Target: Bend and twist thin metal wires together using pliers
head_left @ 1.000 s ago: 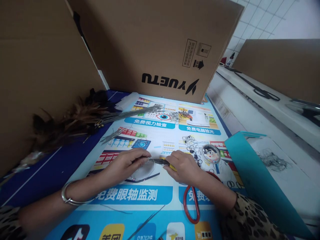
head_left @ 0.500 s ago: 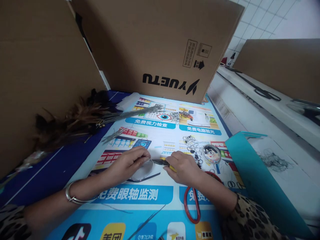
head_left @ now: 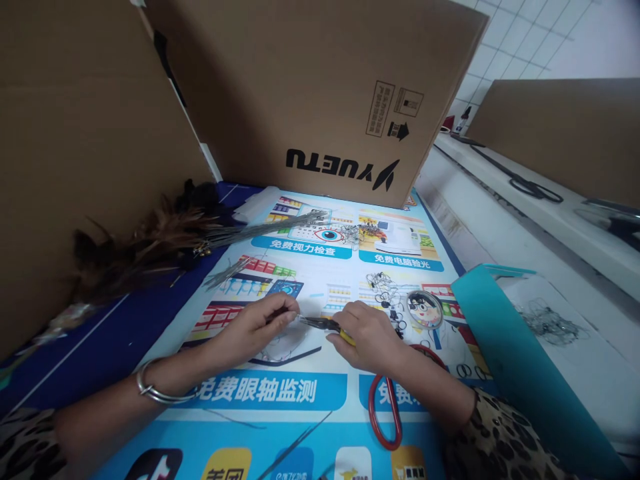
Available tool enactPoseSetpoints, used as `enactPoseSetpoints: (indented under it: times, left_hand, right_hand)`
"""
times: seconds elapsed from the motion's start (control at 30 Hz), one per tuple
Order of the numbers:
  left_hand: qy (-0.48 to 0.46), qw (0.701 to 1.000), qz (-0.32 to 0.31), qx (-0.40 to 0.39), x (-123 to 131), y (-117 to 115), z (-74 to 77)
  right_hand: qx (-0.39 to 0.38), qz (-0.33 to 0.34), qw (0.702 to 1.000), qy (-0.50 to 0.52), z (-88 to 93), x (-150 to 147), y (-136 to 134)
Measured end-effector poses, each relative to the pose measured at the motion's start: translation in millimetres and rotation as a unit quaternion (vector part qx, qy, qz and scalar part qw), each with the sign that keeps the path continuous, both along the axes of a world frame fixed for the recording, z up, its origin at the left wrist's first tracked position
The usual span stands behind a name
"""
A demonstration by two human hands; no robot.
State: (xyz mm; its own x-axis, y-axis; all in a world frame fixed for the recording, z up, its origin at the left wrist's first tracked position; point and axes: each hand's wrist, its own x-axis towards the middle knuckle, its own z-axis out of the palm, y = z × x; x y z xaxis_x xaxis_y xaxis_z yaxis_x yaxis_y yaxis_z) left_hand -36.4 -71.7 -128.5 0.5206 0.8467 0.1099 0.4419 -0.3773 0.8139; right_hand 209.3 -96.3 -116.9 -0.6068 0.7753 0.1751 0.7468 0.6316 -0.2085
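Note:
My left hand [head_left: 267, 325] is closed in a pinch, thumb against forefinger, on a thin wire that barely shows at the fingertips. My right hand [head_left: 373, 337] is wrapped round pliers [head_left: 323, 324] with yellow handles. Their dark jaws point left and reach almost to my left fingertips, at the wire. Under and beside my right forearm lie red-handled scissors [head_left: 385, 420], partly hidden. Right of my right hand are small black rings and loops [head_left: 395, 310] and a round clear container [head_left: 424, 309].
Bundled grey wires [head_left: 270, 229] and brown feathers [head_left: 155, 230] lie at the left. Loose wires [head_left: 295, 443] are in front of me. A cardboard box [head_left: 320, 87] stands at the back. A teal box [head_left: 515, 347] with tangled wire [head_left: 553, 323] beside it is at the right.
The plier jaws have shifted slightly at my left fingertips, and the curved wire seen there earlier is now less visible. Both hands remain nearly in place.

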Motion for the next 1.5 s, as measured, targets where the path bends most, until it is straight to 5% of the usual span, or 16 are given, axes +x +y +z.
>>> enactPoseSetpoints:
  times: [1.5]
  left_hand:
    - [-0.008,0.997,-0.014,0.077,-1,-5,-12.6]
  right_hand:
    - [-0.058,-0.024,0.998,-0.007,8.2,-5,-6]
